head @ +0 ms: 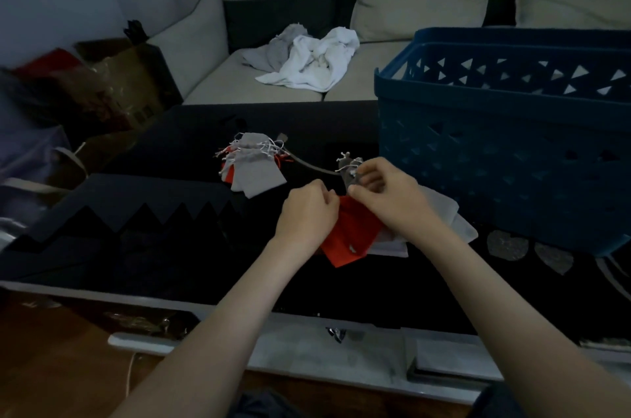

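A red drawstring pouch (351,233) lies on the dark table between my hands. My left hand (309,212) has its fingers curled at the pouch's upper left edge and pinches it. My right hand (389,195) pinches the top of a small grey pouch (350,175) with white strings, just above the red one. Under my right hand lie white and grey flat pouches (454,223). A pile of grey and red drawstring pouches (252,164) sits further back to the left.
A big blue plastic basket (505,144) stands at the right on the table. Black felt (119,212) with a zigzag edge covers the left side. Crumpled white and grey cloths (307,62) lie on the sofa behind. Bags and boxes (102,86) stand at left.
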### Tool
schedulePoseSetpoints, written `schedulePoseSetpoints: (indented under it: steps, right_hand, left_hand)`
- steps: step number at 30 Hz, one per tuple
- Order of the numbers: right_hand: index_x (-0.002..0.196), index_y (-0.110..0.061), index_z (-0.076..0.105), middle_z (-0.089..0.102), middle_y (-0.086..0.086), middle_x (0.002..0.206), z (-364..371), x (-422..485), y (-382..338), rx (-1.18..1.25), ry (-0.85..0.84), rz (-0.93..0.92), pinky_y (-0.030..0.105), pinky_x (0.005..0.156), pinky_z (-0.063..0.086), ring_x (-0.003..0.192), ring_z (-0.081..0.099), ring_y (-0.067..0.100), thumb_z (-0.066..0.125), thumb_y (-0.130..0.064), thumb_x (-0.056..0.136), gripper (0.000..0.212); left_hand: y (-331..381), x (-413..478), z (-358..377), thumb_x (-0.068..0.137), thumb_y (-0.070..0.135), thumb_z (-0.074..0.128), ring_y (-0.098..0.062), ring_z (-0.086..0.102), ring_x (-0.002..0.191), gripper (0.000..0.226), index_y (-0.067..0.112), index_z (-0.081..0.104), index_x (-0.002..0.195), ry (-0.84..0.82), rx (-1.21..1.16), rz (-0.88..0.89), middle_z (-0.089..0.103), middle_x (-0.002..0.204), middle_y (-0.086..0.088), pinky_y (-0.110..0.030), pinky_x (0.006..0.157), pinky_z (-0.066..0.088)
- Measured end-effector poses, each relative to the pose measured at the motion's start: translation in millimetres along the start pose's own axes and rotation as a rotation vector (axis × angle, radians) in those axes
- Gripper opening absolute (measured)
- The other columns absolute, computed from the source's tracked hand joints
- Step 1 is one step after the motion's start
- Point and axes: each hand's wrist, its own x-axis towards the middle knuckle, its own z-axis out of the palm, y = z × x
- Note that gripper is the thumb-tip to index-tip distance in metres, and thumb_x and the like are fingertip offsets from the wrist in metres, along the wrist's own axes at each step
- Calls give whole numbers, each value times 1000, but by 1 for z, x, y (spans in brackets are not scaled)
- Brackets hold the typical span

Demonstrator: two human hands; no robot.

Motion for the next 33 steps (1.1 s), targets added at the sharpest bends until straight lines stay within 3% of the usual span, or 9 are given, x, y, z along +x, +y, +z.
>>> schedulePoseSetpoints:
  steps: [4, 7, 9, 11, 14, 21, 25, 29, 33]
  right_hand:
    - [116, -23, 52, 54, -4, 120, 19, 6, 0, -512, -99, -103, 32, 89, 25, 115, 44, 19, 54, -15, 89, 28]
    - [120, -15, 48, 50, 4, 129, 32, 8, -1, -786, -82, -144, 37, 92, 24, 120, 39, 24, 43, -2, 86, 37]
    - [117, -11, 51, 54, 8, 124, 40, 8, -6, -860, -1, -188, 38, 91, 21, 119, 41, 27, 38, 2, 82, 39]
    - [95, -6, 62, 65, 11, 98, 52, 9, -13, -841, 137, -305, 38, 85, 20, 104, 52, 31, 30, 2, 71, 41]
    - [67, -9, 60, 61, 6, 65, 69, 6, -26, -775, 291, -476, 38, 79, 25, 78, 58, 29, 38, -4, 60, 24]
    - [66, -11, 59, 57, 4, 59, 95, 1, -27, -619, 187, -574, 35, 66, 32, 66, 54, 25, 39, -16, 73, 22]
    - [97, -4, 62, 64, 10, 87, 90, 4, -24, -200, -31, -354, 34, 76, 46, 86, 56, 24, 43, -8, 90, 20]
    - [121, -12, 56, 58, -5, 105, 87, 5, -27, 156, -139, -98, -1, 77, 38, 97, 54, 4, 48, -9, 95, 26]
    - [109, -18, 54, 64, 5, 107, 91, 9, -30, 550, -213, 239, 28, 95, 49, 102, 62, 16, 50, -22, 97, 13]
  left_hand:
    - [-13, 20, -3, 100, 37, 39, -28, 58, 73, 38, 15, 50, 72, 33, -44, 56, 56, 70, -5, -33, 60, 36]
    - [-40, 36, -5, 102, 26, 38, -30, 58, 84, 29, 5, 56, 97, 163, 136, 145, 59, 89, -13, -36, 66, 42]
    - [-60, 44, -5, 99, 15, 43, -30, 56, 95, 19, 4, 53, 112, 169, 338, 124, 56, 106, -16, -38, 72, 46]
    - [-77, 50, -5, 97, 7, 42, -28, 56, 103, 22, 4, 46, 118, 143, 547, 46, 54, 116, -15, -33, 76, 46]
    - [-92, 55, -7, 99, 9, 38, -24, 57, 106, 21, 6, 46, 118, 129, 737, 26, 56, 119, -10, -30, 81, 46]
    - [-100, 63, -15, 96, 6, 37, -21, 58, 103, 21, 9, 52, 110, 104, 848, 157, 60, 112, -7, -27, 82, 41]
    - [-88, 55, -27, 67, 2, 69, -27, 64, 66, 10, 4, 62, 73, 276, 794, 181, 65, 68, -11, -30, 58, 48]
    - [-79, 48, -36, 72, 7, 45, -34, 63, 57, 21, -2, 62, 66, 399, 635, 203, 62, 57, -17, -33, 49, 50]
    - [-64, 38, -49, 86, 1, 52, -42, 62, 81, 19, -8, 59, 101, 425, 451, 23, 66, 86, -26, -42, 61, 47]
